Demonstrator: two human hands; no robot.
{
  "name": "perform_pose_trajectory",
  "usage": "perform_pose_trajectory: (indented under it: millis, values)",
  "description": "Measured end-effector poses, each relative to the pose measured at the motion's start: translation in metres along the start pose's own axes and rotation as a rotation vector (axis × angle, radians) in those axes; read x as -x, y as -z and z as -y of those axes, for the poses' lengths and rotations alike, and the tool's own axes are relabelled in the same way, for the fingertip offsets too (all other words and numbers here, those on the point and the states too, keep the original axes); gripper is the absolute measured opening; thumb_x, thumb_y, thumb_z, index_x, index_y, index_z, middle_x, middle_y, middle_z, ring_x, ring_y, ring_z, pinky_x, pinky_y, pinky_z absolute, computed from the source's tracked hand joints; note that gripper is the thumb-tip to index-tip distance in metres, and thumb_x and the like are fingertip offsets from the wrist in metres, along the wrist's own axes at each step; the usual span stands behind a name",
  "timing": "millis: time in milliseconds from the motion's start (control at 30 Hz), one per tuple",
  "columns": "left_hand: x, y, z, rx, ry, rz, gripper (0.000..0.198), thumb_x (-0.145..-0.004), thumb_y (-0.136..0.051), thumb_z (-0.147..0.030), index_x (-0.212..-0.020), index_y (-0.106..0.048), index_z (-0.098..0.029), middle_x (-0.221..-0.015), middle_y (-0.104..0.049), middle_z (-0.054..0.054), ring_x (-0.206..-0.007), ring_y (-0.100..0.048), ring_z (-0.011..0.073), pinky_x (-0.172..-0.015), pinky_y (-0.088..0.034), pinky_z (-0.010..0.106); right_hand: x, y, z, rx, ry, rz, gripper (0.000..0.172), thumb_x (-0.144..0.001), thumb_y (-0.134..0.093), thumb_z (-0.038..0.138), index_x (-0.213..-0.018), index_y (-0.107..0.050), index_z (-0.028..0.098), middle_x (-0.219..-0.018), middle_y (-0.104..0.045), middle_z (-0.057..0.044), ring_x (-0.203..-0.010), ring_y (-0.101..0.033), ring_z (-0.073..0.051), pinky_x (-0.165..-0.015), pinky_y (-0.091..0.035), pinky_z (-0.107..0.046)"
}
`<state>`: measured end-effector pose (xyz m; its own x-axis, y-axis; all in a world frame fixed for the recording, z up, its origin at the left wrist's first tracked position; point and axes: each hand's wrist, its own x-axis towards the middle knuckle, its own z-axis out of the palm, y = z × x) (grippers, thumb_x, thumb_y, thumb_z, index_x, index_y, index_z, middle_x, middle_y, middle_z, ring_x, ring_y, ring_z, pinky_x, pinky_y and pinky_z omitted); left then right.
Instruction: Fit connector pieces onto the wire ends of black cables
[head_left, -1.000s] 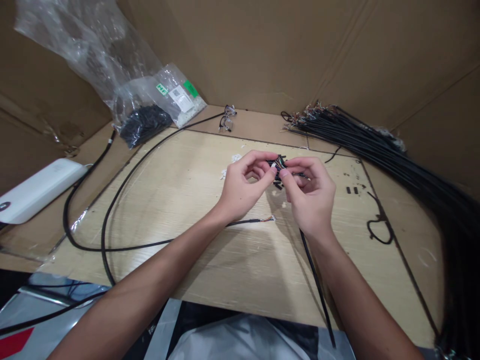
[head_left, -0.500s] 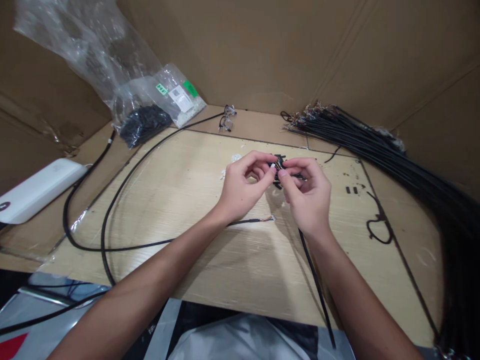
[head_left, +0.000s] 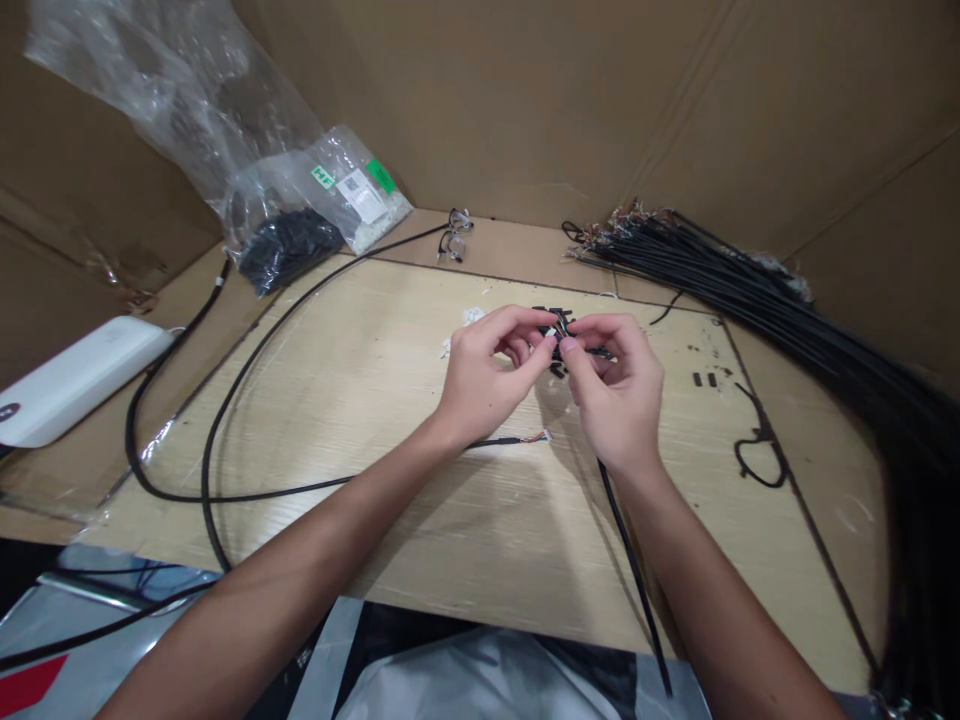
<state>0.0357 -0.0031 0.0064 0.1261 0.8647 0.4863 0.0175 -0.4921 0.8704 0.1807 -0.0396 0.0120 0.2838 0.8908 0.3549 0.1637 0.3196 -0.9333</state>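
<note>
Between finger and thumb, my left hand (head_left: 491,370) pinches a small white connector (head_left: 551,332). Thin coloured wires run from it to my right hand (head_left: 619,385), whose fingers are closed on the wire end of a black cable (head_left: 628,545). That cable hangs from under my right palm down past the table's front edge. Both hands meet above a pile of short black tube pieces (head_left: 559,370), partly hidden by my fingers. Below my left wrist lies another cable end with a white connector (head_left: 547,436) on coloured wires.
A thick bundle of black cables (head_left: 750,270) lies along the right side. Clear bags with black pieces (head_left: 289,245) and white pieces (head_left: 375,225) stand at the back left, near glasses (head_left: 454,236). A white device (head_left: 82,380) sits at the left; cardboard walls (head_left: 525,100) surround the table.
The white connector has turned slightly between my left fingertips, and my left thumb has shifted a little. Both hands otherwise stay in nearly the same place.
</note>
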Motion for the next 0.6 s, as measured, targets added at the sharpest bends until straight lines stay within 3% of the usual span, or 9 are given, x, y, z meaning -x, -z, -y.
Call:
perform_pose_trajectory:
  millis: [200, 433, 600]
  values:
    - [-0.0008, -0.0008, 0.0007, 0.009, -0.001, -0.012, 0.003, -0.096, -0.079, -0.021, -0.099, -0.08, -0.02, -0.087, -0.077, 0.002, -0.073, -0.067, 0.0125, -0.068, -0.055, 0.026, 0.0003, 0.0008, 0.0, 0.011, 0.007, 0.027, 0.005, -0.098, -0.076, 0.028, -0.1, -0.072, 0.025, -0.09, -0.065, 0.001, -0.054, -0.047, -0.01, -0.047, -0.034, -0.028]
    - [-0.0011, 0.0009, -0.0005, -0.011, 0.002, 0.022, 0.003, -0.096, -0.078, -0.02, -0.099, -0.079, -0.021, -0.09, -0.076, 0.002, -0.074, -0.066, 0.013, -0.069, -0.054, 0.027, -0.0006, 0.0013, -0.0031, 0.05, 0.051, 0.038, 0.005, -0.098, -0.075, 0.028, -0.097, -0.072, 0.024, -0.095, -0.07, -0.002, -0.078, -0.063, -0.017, -0.06, -0.049, -0.029]
    - [-0.0022, 0.0016, -0.0013, -0.015, 0.031, 0.027, 0.002, -0.096, -0.078, -0.02, -0.098, -0.079, -0.021, -0.1, -0.078, 0.005, -0.079, -0.067, 0.0138, -0.062, -0.051, 0.024, -0.0003, 0.0002, -0.008, -0.038, -0.071, 0.035, 0.015, -0.096, -0.08, 0.037, -0.098, -0.071, 0.024, -0.087, -0.066, 0.001, -0.054, -0.045, -0.01, -0.048, -0.034, -0.027]
